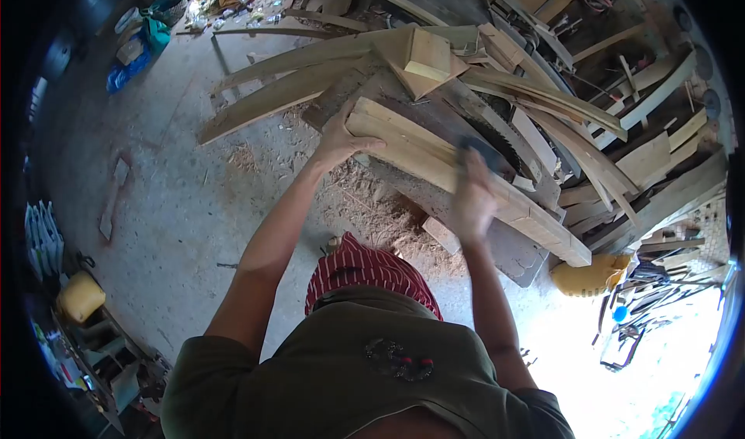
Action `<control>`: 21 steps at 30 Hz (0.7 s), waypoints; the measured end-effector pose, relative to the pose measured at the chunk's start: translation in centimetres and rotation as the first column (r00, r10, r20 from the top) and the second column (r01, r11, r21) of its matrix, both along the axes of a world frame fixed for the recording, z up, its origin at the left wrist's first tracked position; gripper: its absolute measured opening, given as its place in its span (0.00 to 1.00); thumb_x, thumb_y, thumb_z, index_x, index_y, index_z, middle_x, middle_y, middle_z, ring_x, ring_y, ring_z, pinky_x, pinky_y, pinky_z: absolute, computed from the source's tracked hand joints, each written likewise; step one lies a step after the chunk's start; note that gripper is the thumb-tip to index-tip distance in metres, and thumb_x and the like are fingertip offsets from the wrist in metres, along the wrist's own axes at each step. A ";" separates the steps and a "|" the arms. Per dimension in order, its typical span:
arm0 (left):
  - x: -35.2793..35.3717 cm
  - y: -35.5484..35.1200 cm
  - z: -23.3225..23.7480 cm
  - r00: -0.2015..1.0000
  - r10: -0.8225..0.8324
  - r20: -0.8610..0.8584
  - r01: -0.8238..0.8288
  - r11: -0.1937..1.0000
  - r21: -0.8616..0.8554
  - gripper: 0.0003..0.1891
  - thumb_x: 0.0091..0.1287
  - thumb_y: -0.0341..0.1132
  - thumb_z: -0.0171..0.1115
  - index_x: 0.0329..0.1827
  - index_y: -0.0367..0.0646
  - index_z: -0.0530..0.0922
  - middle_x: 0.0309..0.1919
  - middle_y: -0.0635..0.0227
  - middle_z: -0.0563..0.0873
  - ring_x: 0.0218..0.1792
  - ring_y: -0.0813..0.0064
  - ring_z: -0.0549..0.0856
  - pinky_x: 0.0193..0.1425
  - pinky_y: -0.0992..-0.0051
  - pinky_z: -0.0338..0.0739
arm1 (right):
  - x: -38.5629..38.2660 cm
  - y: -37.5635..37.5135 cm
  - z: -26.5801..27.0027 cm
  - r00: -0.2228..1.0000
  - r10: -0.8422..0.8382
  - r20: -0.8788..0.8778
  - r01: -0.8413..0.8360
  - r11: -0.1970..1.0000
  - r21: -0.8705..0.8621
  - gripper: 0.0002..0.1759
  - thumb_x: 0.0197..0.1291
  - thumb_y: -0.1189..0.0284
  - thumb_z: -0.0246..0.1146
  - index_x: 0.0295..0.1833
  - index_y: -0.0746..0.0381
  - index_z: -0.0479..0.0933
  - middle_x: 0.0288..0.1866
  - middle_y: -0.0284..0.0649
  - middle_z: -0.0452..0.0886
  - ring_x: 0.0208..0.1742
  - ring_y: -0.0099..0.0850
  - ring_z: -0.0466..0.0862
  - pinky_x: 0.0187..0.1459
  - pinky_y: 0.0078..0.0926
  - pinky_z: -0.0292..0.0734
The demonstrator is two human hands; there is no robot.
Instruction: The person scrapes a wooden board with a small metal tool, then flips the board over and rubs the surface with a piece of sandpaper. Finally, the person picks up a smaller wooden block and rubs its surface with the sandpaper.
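A long pale wooden beam (pixel 415 148) with a stepped edge lies slantwise across the workbench (pixel 403 184) in front of me. My left hand (pixel 342 138) grips its near-left end, with the thumb over the top face and the fingers around the end. Farther along the beam, my right hand (pixel 475 202) is smeared by motion. It is closed on a dark block-like tool (pixel 479 156) at the beam's upper face. Blur hides the tool's exact kind. The toothed edge of a saw blade (pixel 508 136) shows just behind the beam.
A small wood block (pixel 428 55) sits on a board beyond the beam. Curved planks (pixel 272 101) extend left, and more timber (pixel 652 163) is piled at right. Shavings (pixel 365 206) cover the floor below. A yellow container (pixel 587 276) stands near the beam's right end.
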State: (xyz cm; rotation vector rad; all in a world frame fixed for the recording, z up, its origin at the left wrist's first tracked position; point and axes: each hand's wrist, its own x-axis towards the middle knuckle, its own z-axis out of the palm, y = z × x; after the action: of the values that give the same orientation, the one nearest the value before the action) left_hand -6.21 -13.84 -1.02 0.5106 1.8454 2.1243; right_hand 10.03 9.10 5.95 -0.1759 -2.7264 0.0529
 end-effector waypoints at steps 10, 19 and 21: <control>-0.9 0.4 -3.6 0.983 0.097 -0.158 -0.074 0.987 0.143 0.40 0.51 0.32 0.83 0.68 0.37 0.71 0.53 0.59 0.86 0.54 0.70 0.84 0.59 0.71 0.80 | -9.3 -10.8 1.2 0.914 0.403 0.033 -0.392 0.903 -0.178 0.29 0.63 0.76 0.55 0.72 0.67 0.69 0.74 0.49 0.72 0.76 0.41 0.71 0.76 0.36 0.65; 0.3 -0.6 -1.4 0.993 0.020 -0.118 -0.022 1.000 -0.021 0.49 0.43 0.39 0.88 0.70 0.39 0.70 0.57 0.56 0.84 0.57 0.67 0.83 0.61 0.67 0.80 | 0.6 -0.7 0.6 0.990 0.132 0.055 -0.129 0.990 -0.051 0.25 0.65 0.74 0.63 0.68 0.64 0.75 0.72 0.47 0.76 0.73 0.43 0.74 0.76 0.49 0.64; -0.1 -0.2 -1.9 0.991 0.000 -0.133 0.004 0.999 0.034 0.48 0.45 0.37 0.87 0.70 0.38 0.70 0.58 0.56 0.83 0.57 0.66 0.83 0.62 0.67 0.80 | -3.4 -5.9 1.7 0.966 0.253 0.058 -0.249 0.966 -0.064 0.27 0.63 0.74 0.64 0.69 0.62 0.74 0.74 0.45 0.74 0.75 0.40 0.72 0.76 0.54 0.60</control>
State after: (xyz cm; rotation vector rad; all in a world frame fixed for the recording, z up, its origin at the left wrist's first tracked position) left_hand -6.34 -14.06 -2.96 0.6770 1.8792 2.1720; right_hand 6.59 3.23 7.69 0.1564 -2.7989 0.1993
